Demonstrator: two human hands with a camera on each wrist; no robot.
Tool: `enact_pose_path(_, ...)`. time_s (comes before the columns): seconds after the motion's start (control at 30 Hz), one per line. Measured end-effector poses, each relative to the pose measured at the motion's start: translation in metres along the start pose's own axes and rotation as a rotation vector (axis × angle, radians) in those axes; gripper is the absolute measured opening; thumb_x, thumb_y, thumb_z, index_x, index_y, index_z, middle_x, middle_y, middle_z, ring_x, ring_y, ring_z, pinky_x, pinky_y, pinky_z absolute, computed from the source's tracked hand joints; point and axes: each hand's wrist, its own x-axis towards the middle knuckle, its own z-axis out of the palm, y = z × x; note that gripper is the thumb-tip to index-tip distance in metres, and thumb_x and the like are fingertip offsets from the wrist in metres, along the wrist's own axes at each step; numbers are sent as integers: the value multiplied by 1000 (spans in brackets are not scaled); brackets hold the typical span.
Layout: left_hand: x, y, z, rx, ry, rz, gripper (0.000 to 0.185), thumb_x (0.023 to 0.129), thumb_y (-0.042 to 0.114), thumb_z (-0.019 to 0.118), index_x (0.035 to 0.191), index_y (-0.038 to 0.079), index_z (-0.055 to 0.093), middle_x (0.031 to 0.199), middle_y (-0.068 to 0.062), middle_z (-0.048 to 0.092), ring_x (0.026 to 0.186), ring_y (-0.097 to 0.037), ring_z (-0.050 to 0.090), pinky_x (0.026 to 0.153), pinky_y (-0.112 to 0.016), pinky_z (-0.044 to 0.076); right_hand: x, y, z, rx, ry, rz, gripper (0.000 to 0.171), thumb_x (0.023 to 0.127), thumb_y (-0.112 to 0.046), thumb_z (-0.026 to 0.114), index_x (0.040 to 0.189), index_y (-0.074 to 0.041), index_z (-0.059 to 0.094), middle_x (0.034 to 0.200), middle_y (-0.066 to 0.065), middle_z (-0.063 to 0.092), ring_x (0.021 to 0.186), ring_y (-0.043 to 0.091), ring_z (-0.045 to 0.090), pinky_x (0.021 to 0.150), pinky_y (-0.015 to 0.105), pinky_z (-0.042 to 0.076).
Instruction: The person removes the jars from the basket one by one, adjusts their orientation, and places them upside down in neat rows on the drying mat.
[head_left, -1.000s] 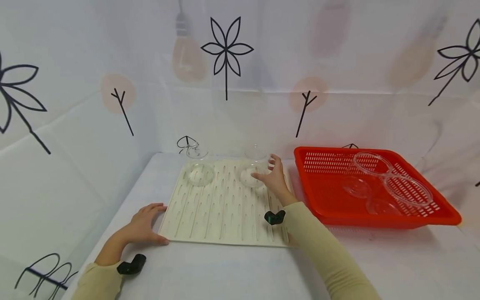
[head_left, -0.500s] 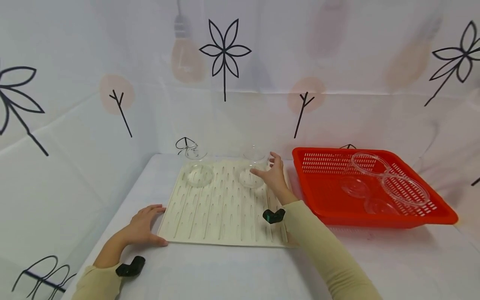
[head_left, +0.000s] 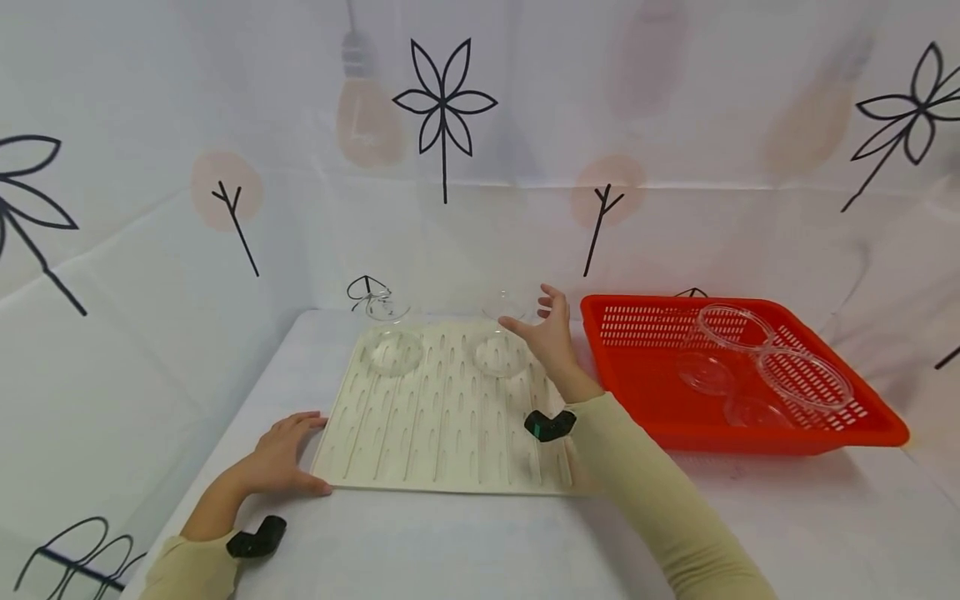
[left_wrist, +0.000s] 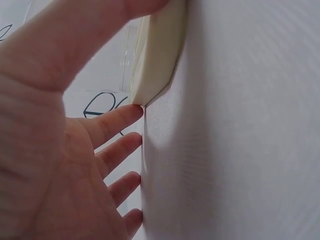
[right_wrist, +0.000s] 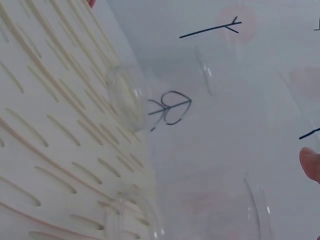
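Two clear, see-through cups stand at the back of a cream ribbed drying board [head_left: 438,433], apparently mouth down: a left cup [head_left: 393,335] and a right cup [head_left: 499,335]. My right hand [head_left: 551,333] is spread beside the right cup, thumb and fingers apart, holding nothing. In the right wrist view the near cup [right_wrist: 200,216] is cut off by the lower edge; only a fingertip [right_wrist: 311,165] shows at the right. My left hand [head_left: 283,457] rests at the board's left edge, fingers fairly straight, thumb by the front corner. The left wrist view shows the fingertips [left_wrist: 131,142] against the white table.
On the right stands a red slotted basket [head_left: 637,429]. A back cup [head_left: 738,327] and a front cup [head_left: 806,380], both clear, lie in it with wide rims upward. White printed cloth [head_left: 517,242] hangs close behind the board and basket.
My right hand has risen a little and come away from the right cup, which stays on the board. The left hand keeps its place; the whole head view has shifted slightly.
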Motion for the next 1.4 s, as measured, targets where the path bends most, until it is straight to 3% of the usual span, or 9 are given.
enact_pose_path(0.3, 1, -1, 2, 6, -4, 5, 103, 52, 52, 85, 130, -2, 46, 136, -24, 39, 122, -46, 31, 94, -64, 28, -1, -17, -21, 24, 3, 18, 82, 80, -24, 74, 143, -14, 22, 139, 12, 31, 122, 28, 35, 94, 41, 43)
enact_pose_path(0.63, -2, 0, 1, 0, -16, -5, 102, 52, 52, 85, 130, -2, 45, 136, -25, 38, 122, -46, 31, 94, -64, 28, 3, -20, -43, 38, 49, 25, 85, 80, -22, 75, 144, -12, 20, 139, 14, 30, 125, 31, 34, 97, 41, 40)
enact_pose_path(0.97, 0, -2, -1, 0, -11, 23, 103, 52, 53, 84, 129, -3, 46, 135, -26, 38, 121, -47, 32, 93, -64, 29, 8, -16, -74, 31, 102, 57, 84, 80, -25, 75, 144, -13, 21, 137, 12, 33, 119, 32, 36, 93, 39, 43)
enact_pose_path(1.4, 0, 0, -1, -16, 0, 29, 102, 52, 52, 84, 129, -4, 46, 135, -26, 39, 121, -48, 32, 93, -65, 28, 12, -4, -121, -14, 188, 113, 87, 81, -36, 71, 146, -15, 17, 141, 12, 30, 123, 28, 35, 99, 40, 38)
